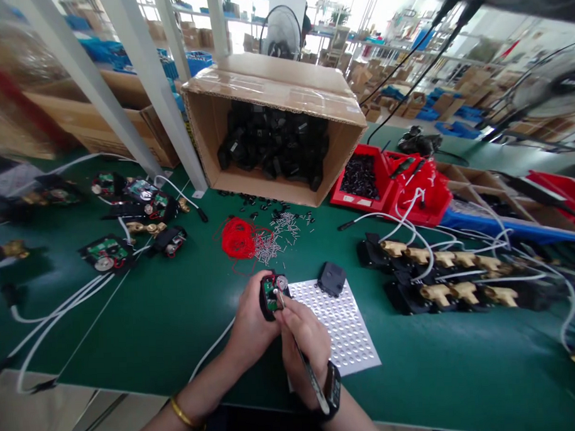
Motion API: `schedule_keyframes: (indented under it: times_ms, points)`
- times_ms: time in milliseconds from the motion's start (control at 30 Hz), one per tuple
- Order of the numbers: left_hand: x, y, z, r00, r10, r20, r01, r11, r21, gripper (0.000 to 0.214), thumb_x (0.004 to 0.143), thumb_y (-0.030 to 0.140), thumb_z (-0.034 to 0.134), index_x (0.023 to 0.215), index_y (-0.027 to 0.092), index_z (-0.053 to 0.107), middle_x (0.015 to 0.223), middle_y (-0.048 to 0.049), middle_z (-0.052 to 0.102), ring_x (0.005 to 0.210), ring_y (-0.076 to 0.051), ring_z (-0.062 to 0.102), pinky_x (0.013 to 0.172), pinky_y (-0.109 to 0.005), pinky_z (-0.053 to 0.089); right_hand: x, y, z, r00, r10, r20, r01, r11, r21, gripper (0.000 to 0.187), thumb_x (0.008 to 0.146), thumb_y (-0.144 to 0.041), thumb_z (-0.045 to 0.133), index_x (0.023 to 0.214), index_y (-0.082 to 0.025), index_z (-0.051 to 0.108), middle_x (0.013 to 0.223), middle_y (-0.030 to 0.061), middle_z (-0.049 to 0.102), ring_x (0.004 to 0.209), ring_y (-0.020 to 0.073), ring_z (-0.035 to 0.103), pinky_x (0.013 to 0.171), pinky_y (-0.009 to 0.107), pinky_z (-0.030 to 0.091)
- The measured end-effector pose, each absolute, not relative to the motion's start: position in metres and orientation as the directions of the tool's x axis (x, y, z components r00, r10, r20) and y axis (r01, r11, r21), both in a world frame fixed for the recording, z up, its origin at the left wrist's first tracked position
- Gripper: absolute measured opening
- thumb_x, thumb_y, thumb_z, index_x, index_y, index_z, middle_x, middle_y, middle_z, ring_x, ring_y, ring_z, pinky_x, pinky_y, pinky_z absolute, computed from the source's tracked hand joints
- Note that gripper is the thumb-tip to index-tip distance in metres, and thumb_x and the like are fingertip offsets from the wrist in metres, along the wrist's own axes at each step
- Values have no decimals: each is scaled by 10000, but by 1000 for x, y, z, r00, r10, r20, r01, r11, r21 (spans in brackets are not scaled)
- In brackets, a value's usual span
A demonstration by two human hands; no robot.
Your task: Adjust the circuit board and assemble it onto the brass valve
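Note:
My left hand [251, 327] is closed around a small black housing with a green circuit board [269, 291] facing up. Red wire and a round silvery part show on that board. Pinched in my right hand [305, 334] is a slim metal tool that looks like tweezers [315, 384]; its tip touches or hovers just over the board, and I cannot tell which. Under and beside my right hand lies a white sheet [353, 339] with rows of round silvery dots. A black square cover [332, 279] rests on its upper edge.
Ahead lie a red wire coil [238, 238] and scattered small metal pins [268, 246]. Behind them stands a cardboard box [273, 77] of black parts. Red bins [362, 203] sit right of it. Brass-fitted units [436, 293] with white cables lie right; opened circuit-board units [104, 253] lie left.

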State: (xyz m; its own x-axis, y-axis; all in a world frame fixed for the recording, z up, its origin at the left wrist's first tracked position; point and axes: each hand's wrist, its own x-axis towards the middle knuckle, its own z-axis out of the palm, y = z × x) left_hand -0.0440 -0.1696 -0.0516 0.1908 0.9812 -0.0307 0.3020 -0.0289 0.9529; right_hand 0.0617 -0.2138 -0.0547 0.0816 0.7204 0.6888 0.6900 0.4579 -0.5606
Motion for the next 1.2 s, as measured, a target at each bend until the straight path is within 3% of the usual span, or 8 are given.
schedule_keyframes:
  times_ms: [133,367,500,567,667,767,867,1200]
  points:
    - [-46,-166,-46,254,965,-68,360,-29,932,573,627,157,601,1167,167,410,1147,-108,561,1064,-269,546,933,-426,419,68,-213,-47,129,802,584,691,350,-633,198,886,-144,503,1059,-185,591,967,94,697,868,194,673,749,305,571]
    - [-49,-160,-39,332,942,-49,395,-91,914,532,679,253,647,1151,192,411,1131,-91,554,1053,-267,545,941,-448,413,97,-200,-24,-251,821,512,613,544,-573,217,898,-120,468,1070,-180,587,1005,84,675,884,189,624,751,314,529]
    - [-52,-157,-40,384,923,-27,384,-133,914,546,700,282,670,1172,210,405,1150,-91,531,1076,-266,526,949,-453,408,94,-191,-16,-76,907,414,579,378,-722,142,880,-144,501,923,-194,627,857,52,683,779,175,636,710,292,513]
    - [-53,-157,-40,421,907,6,395,-189,899,558,714,297,670,1196,210,403,1190,-104,491,1126,-271,489,969,-453,397,90,-187,-12,70,958,277,506,205,-838,112,862,-160,521,837,-189,626,757,31,664,686,160,635,631,259,510]
    - [-54,-161,-45,417,902,108,415,-294,861,596,785,320,608,1294,199,323,1334,-145,354,1271,-287,350,1045,-479,319,88,-183,-7,141,985,95,368,37,-929,95,841,-193,535,782,-181,609,663,0,609,546,132,602,519,228,480]
    - [-54,-166,-54,380,887,261,411,-415,812,571,832,283,558,1316,203,268,1408,-156,262,1332,-286,259,1073,-495,274,88,-180,-7,154,987,34,268,-9,-964,87,836,-220,538,783,-177,593,651,-8,593,501,119,584,504,229,463]
    - [-55,-167,-60,440,821,363,404,-542,737,389,852,216,522,1211,227,372,1371,-135,316,1295,-268,322,1039,-471,330,90,-175,-11,188,982,-35,171,-67,-983,87,829,-241,548,780,-174,573,586,-24,574,458,110,560,459,213,431]
    - [-56,-164,-60,526,782,335,479,-598,643,310,856,176,479,1154,230,414,1355,-129,282,1269,-274,325,1013,-477,346,105,-164,-11,78,989,-125,-125,-115,-985,207,765,-344,624,759,-173,508,593,-28,629,303,48,425,305,157,310]
